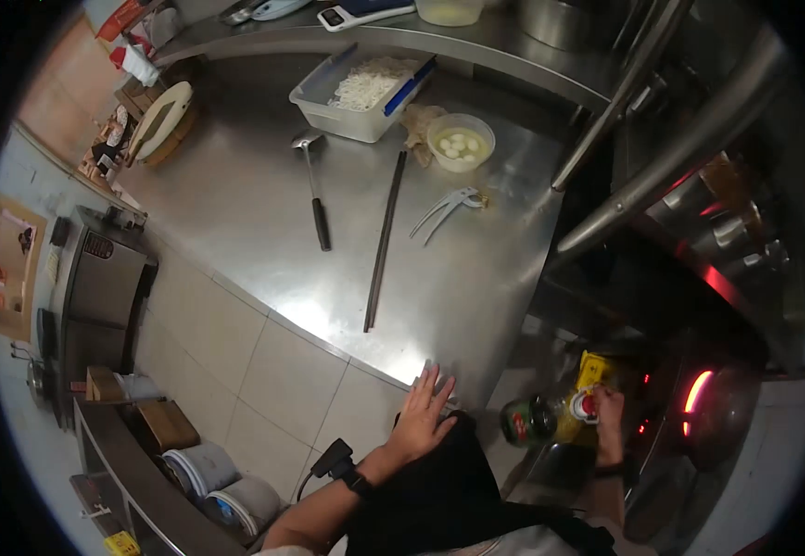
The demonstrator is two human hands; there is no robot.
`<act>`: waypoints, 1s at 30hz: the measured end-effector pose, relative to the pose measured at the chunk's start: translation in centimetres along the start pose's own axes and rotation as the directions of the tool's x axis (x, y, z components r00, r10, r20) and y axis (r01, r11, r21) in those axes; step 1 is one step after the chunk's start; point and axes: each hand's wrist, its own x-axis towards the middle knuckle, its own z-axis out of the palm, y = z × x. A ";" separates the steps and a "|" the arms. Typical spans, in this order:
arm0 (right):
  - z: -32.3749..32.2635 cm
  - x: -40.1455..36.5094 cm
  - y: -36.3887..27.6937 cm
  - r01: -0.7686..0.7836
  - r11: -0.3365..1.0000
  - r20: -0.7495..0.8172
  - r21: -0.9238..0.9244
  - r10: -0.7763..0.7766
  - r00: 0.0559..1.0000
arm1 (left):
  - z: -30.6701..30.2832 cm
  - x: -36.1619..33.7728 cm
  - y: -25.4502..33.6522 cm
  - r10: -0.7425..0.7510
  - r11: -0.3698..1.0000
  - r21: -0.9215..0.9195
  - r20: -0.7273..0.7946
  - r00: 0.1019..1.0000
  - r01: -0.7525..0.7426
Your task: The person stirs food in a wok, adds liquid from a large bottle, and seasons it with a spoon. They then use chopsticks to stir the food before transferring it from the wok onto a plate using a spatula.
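My left hand (424, 414) lies with its fingers stretched out at the front edge of the steel table (476, 306). On the lower right, my right hand (609, 410) has its fingers closed at the top of a yellow jug (566, 422) with a red and white cap. The jug's lower part is hard to make out. Beside it is a dark jar (527, 421) with a red and green label. Long chopsticks (385, 243), a black-handled ladle (315, 190) and metal tongs (449, 211) lie on the table.
At the table's back are a plastic bin (339, 119) of white noodles and a tub (461, 159) holding pale round pieces in liquid. A round wooden item (163, 123) sits at the far left. Steel pipes (671, 157) cross the right side, above a red-glowing heater (699, 403).
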 end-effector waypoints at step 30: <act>14.9 -25.9 -34.5 0.713 0.068 0.586 -0.698 -0.516 0.624 | -12.4 2.4 7.5 0.316 0.939 0.031 -0.469 0.824 -0.343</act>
